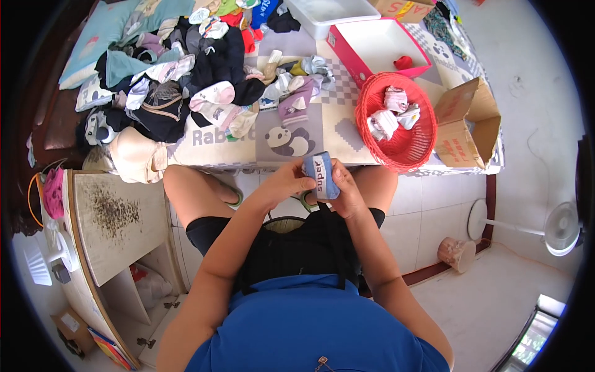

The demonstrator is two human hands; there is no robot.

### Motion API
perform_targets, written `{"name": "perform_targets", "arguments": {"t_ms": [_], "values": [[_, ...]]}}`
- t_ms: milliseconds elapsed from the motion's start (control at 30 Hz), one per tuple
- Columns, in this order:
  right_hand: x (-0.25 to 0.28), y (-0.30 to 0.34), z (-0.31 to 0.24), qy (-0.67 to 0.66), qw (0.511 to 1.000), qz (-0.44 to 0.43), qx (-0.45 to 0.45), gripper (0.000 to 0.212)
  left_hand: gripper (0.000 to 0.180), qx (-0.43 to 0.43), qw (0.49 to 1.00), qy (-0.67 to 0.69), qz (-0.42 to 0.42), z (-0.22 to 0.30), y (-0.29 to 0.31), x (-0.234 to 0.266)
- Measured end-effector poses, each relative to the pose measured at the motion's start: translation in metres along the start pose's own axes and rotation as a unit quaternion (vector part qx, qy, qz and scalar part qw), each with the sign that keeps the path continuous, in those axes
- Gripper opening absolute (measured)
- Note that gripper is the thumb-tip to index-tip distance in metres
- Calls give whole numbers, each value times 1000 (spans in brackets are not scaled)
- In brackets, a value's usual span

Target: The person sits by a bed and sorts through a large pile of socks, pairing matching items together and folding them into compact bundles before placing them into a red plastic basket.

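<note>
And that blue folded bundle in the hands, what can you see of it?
The blue bundle looks like soft knitted cloth, folded into a compact, roughly rectangular packet. A pale band with dark lettering runs along its visible face. It is held near the edge of the patterned sheet, between the left hand and right hand, whose fingers partly cover it.

Mostly matt cloth, plus some plastic and cardboard

Seeing soft, matt knit on the folded blue bundle (pixel 321 178), similar dull fabric through the clothes pile (pixel 217 65), and smoother printed cloth on the bedsheet (pixel 341 144). Got woven-look plastic with a slight sheen on the red basket (pixel 400 153), smooth plastic on the pale tub (pixel 328 15), plain matt cardboard on the brown carton (pixel 452 131), and slick card (maybe coated, can't tell) on the pink box (pixel 372 46). Also noticing smooth floor tiles (pixel 440 201).
</note>
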State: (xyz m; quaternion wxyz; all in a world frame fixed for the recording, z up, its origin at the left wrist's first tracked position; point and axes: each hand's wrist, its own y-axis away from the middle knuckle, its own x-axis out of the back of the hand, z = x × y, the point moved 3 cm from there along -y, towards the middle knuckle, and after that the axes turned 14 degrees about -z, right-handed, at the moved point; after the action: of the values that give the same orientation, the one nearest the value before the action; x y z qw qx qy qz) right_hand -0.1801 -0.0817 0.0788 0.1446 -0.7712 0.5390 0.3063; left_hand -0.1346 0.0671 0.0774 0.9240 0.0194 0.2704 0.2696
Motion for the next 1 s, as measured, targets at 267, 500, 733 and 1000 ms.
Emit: {"name": "perform_targets", "arguments": {"t_ms": [267, 500, 733, 1000], "values": [[14, 6, 13, -15, 998, 61, -13, 34, 60, -3, 1000, 25, -12, -7, -4, -5], [4, 8, 10, -78, 996, 42, 0, 41, 31, -84, 982, 161, 46, 0, -11, -11], [2, 13, 10, -88, 996, -27, 14, 66, 36, -109, 980, 162, 30, -17, -9, 4], [-14, 8, -10, -90, 995, -39, 8, 54, 32, -107, 975, 190, 47, -18, -9, 0]]}}
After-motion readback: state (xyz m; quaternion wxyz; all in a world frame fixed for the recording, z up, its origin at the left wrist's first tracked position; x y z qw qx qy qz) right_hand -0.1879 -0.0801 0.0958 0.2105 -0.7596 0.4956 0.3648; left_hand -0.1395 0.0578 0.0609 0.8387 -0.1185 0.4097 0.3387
